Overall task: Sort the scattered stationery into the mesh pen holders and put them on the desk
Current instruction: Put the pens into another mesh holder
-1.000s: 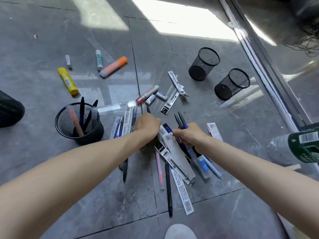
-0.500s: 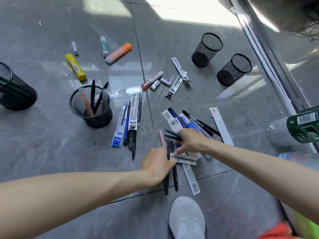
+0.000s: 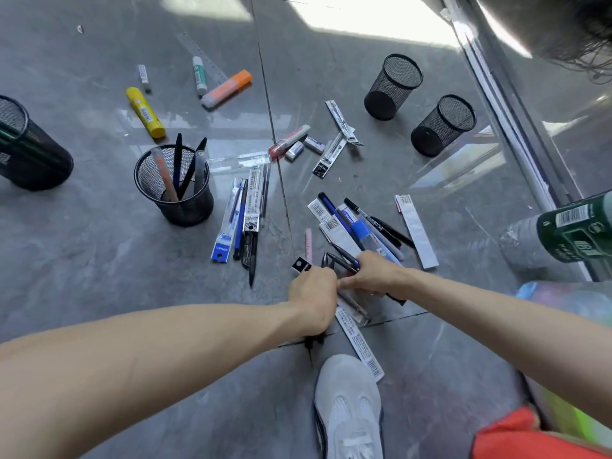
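Stationery lies scattered on a grey tiled floor. My left hand grips a bunch of black pens and a black-tipped refill pack, whose ends stick out above and below the fist. Right beside it, my right hand grips several dark pens over a heap of packaged refills. A mesh pen holder with a few pens stands to the left. Two mesh holders with nothing visible inside stand at the back right. Refill packs and pens lie between the holder and my hands.
A yellow glue stick, an orange highlighter, a white-green tube, erasers and clear rulers lie farther back. Another dark mesh holder sits at the left edge. A green-labelled bottle is at right; a white shoe is below.
My left hand has moved up from the floor to beside my right hand, carrying black pens and a refill pack. The right hand stays on the pile with its pens.
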### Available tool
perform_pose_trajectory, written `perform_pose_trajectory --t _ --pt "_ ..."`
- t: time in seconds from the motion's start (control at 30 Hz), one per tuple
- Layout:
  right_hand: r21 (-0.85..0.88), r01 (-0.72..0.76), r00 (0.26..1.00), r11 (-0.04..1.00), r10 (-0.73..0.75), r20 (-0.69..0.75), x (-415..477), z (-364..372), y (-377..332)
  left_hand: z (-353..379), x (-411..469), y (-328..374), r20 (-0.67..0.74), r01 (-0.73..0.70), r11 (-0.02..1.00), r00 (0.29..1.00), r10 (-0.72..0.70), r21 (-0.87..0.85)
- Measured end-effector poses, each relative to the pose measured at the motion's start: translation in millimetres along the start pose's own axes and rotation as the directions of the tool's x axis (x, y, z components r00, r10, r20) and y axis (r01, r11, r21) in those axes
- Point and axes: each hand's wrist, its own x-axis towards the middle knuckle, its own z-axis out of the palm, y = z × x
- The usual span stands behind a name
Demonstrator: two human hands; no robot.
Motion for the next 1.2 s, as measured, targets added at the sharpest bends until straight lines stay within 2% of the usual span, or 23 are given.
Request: perform_pose_trajectory --t 0.1,0.17,0.23,0.33,0.5,0.6,0.7,0.77,0.87,0.93,1.07,1.2 --pt "0.209 -0.074 0.99 0.975 0.047 0.131 -1 3 -6 -3 -2 -8 -0.025 0.074 0.985 0.997 -0.079 -0.155" --pt "0.221 -0.065 0.988 0.973 0.032 0.151 -2 5 -13 -5 -3 -15 -0.035 0.114 0.967 0.992 -0.125 -0.227" --pt "0.19 -0.053 0.996 0.98 0.038 0.085 -1 7 -19 -7 -2 -25 -0.03 0.154 0.958 0.986 -0.166 -0.243" --pt "0.198 -0.066 0.993 0.978 0.085 -0.086 3 6 -22 -10 3 -31 -0.012 0.171 0.951 0.984 -0.18 -0.257" --pt "0.109 -0.066 0.994 0.992 0.075 -0.076 -5 -1 -17 -16 11 -27 0.037 0.156 0.971 0.988 -0.152 -0.183" --pt "0.271 -0.078 0.991 0.959 0.104 -0.082 -4 1 -15 -21 14 -29 0.066 0.141 0.973 0.989 -0.131 -0.185" --pt "0.536 -0.087 0.995 0.84 0.094 0.014 -3 2 -18 -32 14 -30 0.109 0.136 0.954 0.988 -0.11 -0.267" --pt "0.645 -0.076 0.997 0.76 0.056 0.051 -3 2 -22 -40 9 -30 0.141 0.098 0.881 0.989 -0.036 -0.463" --pt "0.753 -0.077 0.996 0.653 0.014 0.09 -2 5 -33 -50 0 -28 0.194 0.113 0.694 0.98 0.039 -0.711" --pt "0.783 -0.079 0.994 0.617 -0.014 0.111 -3 10 -42 -53 -3 -24 0.216 0.124 0.642 0.974 0.067 -0.756" --pt "0.777 -0.094 0.982 0.622 -0.068 0.174 -7 16 -52 -56 1 -21 0.254 0.134 0.573 0.958 0.134 -0.809" --pt "0.794 -0.138 0.978 0.591 -0.047 0.205 -4 14 -45 -58 10 -25 0.296 0.13 0.56 0.93 0.216 -0.818"
